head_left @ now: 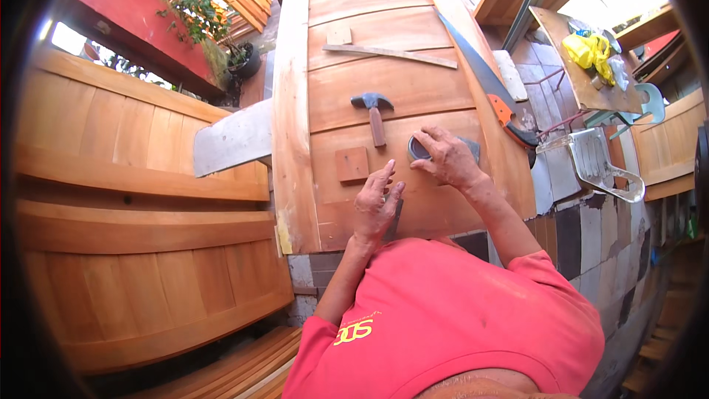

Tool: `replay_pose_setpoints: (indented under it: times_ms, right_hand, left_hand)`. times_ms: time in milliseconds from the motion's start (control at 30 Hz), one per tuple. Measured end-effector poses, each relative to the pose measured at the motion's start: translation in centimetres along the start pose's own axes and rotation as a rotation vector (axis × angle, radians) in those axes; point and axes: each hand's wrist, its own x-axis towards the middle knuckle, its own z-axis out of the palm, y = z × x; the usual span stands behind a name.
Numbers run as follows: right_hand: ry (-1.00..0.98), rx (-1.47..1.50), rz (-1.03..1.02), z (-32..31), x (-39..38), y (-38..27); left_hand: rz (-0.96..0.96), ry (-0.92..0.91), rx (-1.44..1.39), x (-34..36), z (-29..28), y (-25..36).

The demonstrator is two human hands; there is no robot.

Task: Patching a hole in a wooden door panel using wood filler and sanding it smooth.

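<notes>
My right hand [450,161] reaches over a round grey tin [419,148], its fingers curved across the dark round end. More grey shows beyond the knuckles, and the hand hides the middle. Closer to my body, my left hand [375,207] is raised over the panel's near end, fingers close together. Against its palm is a dark, narrow, flat tool [394,220], partly hidden, so its kind is unclear. A claw hammer [377,122] with a wooden handle lies ahead of my hands. Left of the tin sits a square reddish wood block [352,165]. Beneath everything is a wooden panel door [340,214].
An orange-handled handsaw [487,77] lies along the panel's right side. A thin wood strip [399,53] and small offcuts lie farther up. More wooden panels [148,273] stand at left. A white plastic chair [594,162] and a small table [554,37] with yellow bags are at right.
</notes>
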Motion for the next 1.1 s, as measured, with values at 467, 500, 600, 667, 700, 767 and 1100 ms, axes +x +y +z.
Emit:
replay_pose_setpoints:
  times_ms: [467,500,600,667,700,767,1100]
  right_hand:
    - [-0.108,0.136,0.108,-1.2,2.2,0.5]
    - [-0.145,0.177,0.136,-1.9,2.3,0.4]
    - [-0.039,0.185,0.099,-0.8,1.8,1.3]
    - [0.001,0.229,0.087,-1.1,1.6,1.4]
    - [0.02,0.266,0.071,-1.1,1.7,0.6]
    - [0.214,0.269,0.025,-0.3,0.9,1.4]
    - [0.639,0.245,0.03,-3.8,-3.9,0.2]
  left_hand:
    - [0.101,0.019,-0.185,5.7,8.4,-4.9]
    - [0.112,-0.007,-0.196,5.7,8.6,-4.8]
    - [0.064,-0.011,-0.153,5.7,8.7,-4.4]
    - [0.028,-0.036,-0.143,5.5,8.1,-3.2]
    - [0.014,-0.012,-0.242,5.3,8.2,-5.1]
    - [0.027,-0.013,-0.15,5.4,8.3,-3.5]
    - [0.018,-0.024,-0.073,5.4,8.0,-2.4]
